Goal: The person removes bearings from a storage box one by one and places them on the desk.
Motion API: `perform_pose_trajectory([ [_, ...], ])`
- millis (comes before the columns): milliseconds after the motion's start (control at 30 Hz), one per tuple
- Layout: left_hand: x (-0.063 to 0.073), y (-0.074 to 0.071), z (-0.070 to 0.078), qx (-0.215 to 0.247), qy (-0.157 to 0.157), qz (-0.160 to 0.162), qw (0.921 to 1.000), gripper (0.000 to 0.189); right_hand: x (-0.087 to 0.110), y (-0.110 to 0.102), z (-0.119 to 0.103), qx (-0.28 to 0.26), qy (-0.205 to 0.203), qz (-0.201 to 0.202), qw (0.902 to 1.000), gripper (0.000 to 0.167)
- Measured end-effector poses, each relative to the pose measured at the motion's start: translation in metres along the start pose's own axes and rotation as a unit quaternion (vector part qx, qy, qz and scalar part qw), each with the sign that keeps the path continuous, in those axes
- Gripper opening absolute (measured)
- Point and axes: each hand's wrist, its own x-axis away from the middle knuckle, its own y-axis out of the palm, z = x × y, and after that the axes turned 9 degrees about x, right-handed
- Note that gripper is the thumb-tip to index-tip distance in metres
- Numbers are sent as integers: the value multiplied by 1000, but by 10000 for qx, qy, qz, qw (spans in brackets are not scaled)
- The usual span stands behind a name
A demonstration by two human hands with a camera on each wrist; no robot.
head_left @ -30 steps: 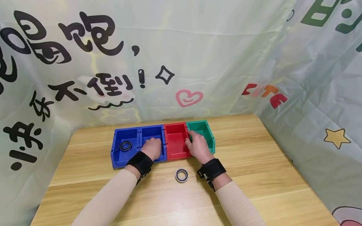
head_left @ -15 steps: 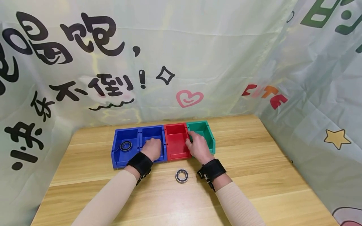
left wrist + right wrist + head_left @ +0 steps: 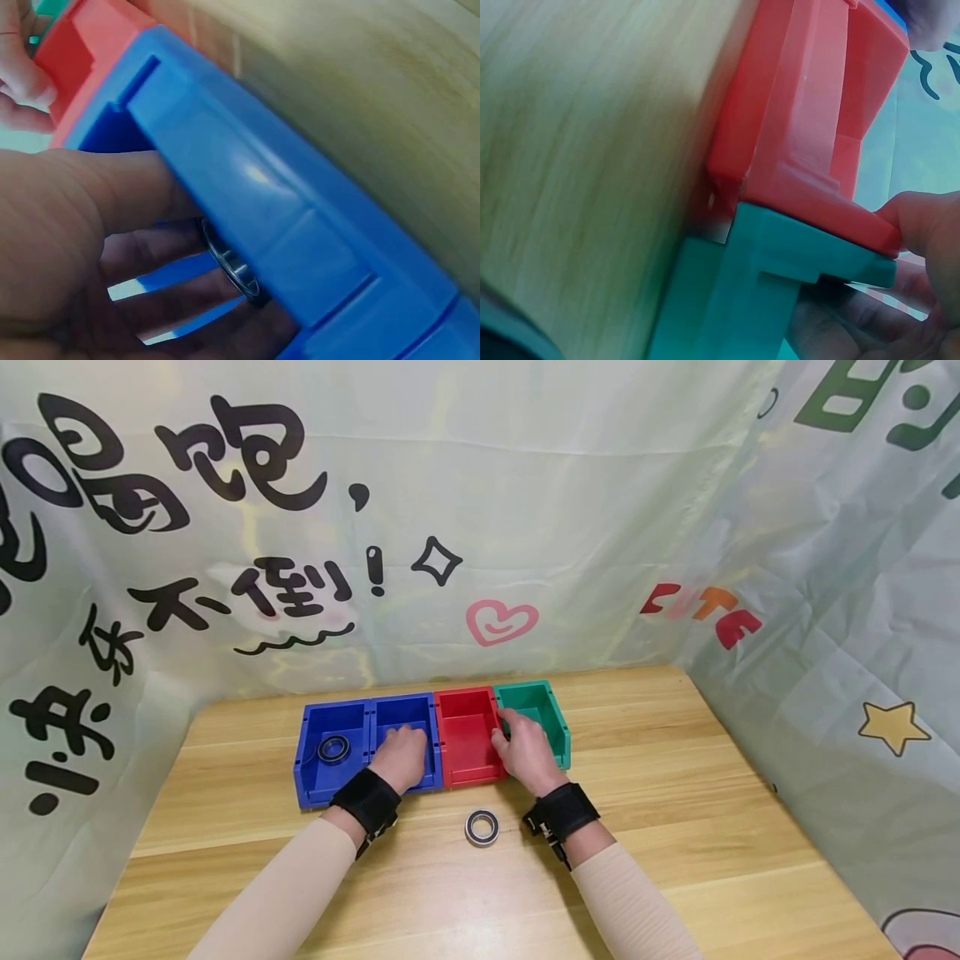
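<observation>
My left hand (image 3: pixel 401 757) reaches into the right-hand blue bin (image 3: pixel 405 702). In the left wrist view its thumb and fingers close around a bearing (image 3: pixel 235 266) inside that bin; the front wall hides the thumb tip. My right hand (image 3: pixel 532 753) pinches the adjoining side walls of the red bin (image 3: pixel 467 727) and green bin (image 3: pixel 534 695). The right wrist view has the thumb (image 3: pixel 915 217) on the red side and the fingers inside the green bin. A second bearing (image 3: pixel 322 749) lies in the left-hand blue bin (image 3: pixel 322 787).
On the wooden table (image 3: pixel 675 827), a third bearing (image 3: pixel 470 827) lies flat in front of the red bin, between my forearms. The bins stand side by side in a row. Behind them hangs a printed cloth (image 3: pixel 585 527), with more cloth along both sides.
My left hand and wrist have shifted very slightly left and toward me, still in the same bin. The right hand, the bins and the bearing on the table stay put.
</observation>
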Motion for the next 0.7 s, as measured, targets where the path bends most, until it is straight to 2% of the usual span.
perform_pose_trajectory([
  [133,3,-5,3,152,-28,-52,9999,12,0,0,0,-1,-43,48,10000,42],
  [400,7,-11,9,356,-317,-262,9985,17,0,0,0,-10,11,-16,10000,43],
  [700,17,-19,15,418,-258,-190,9986,22,0,0,0,8,-53,75,10000,42],
])
